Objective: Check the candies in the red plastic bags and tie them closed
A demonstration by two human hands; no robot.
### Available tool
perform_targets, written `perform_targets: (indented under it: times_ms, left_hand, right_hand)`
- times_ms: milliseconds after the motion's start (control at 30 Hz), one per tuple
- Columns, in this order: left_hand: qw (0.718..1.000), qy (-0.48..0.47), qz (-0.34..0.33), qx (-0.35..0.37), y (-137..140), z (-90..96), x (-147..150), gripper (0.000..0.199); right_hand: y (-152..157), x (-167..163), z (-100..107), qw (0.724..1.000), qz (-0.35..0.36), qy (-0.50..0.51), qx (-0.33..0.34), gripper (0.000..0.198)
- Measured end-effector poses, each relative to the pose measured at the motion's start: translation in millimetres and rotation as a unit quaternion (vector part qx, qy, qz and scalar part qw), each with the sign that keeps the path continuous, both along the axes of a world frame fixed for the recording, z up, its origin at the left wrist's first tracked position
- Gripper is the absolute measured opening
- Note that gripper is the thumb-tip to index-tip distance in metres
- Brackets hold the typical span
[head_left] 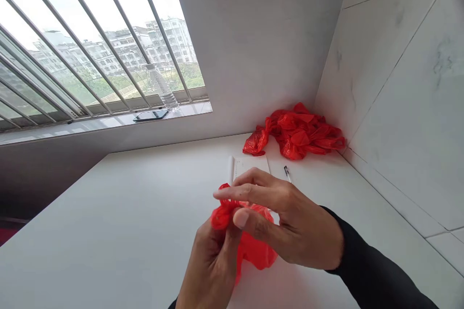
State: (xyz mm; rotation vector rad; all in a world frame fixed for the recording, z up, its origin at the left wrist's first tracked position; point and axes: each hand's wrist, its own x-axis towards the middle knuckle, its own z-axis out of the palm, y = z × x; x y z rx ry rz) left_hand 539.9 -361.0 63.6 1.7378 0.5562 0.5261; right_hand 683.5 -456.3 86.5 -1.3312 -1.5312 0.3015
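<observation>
A red plastic bag [258, 248] is bunched up above the white table, its gathered end forming a small loop at the top. My left hand [215, 263] is closed around the gathered part from below. From the right, my right hand [286, 212] reaches over the same bag. Its thumb presses at the bunched plastic near my left thumb, and its fingers stretch across the far side of the top. The loose part of the bag hangs below, between both hands. Some of the bunched plastic is hidden behind the fingers.
A heap of red plastic bags [302, 130] lies in the table's back corner against the walls. Before it are a notepad [250, 163] and a pen [287, 173]. On the barred window's sill stand a clear bottle [161, 88] and a phone [151, 115]. White table [126, 212].
</observation>
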Motion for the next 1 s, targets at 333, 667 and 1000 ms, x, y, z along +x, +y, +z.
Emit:
perform_targets:
  times_ms: [333,667,1000]
  left_hand:
    - [0.973,-0.016,0.128,-0.193,13,-2.2,-7,0.042]
    - [0.981,-0.017,0.161,-0.102,20,5.9,-6,0.044]
    - [0.958,-0.03,0.006,-0.284,23,15.8,-16,0.028]
  right_hand:
    - [16,8,-9,0.998,-0.032,0.051,-0.034,0.011]
    - [10,1,-7,0.995,0.035,0.077,-0.048,0.006]
    - [9,-8,-10,0.996,0.066,-0.016,-0.052,0.01]
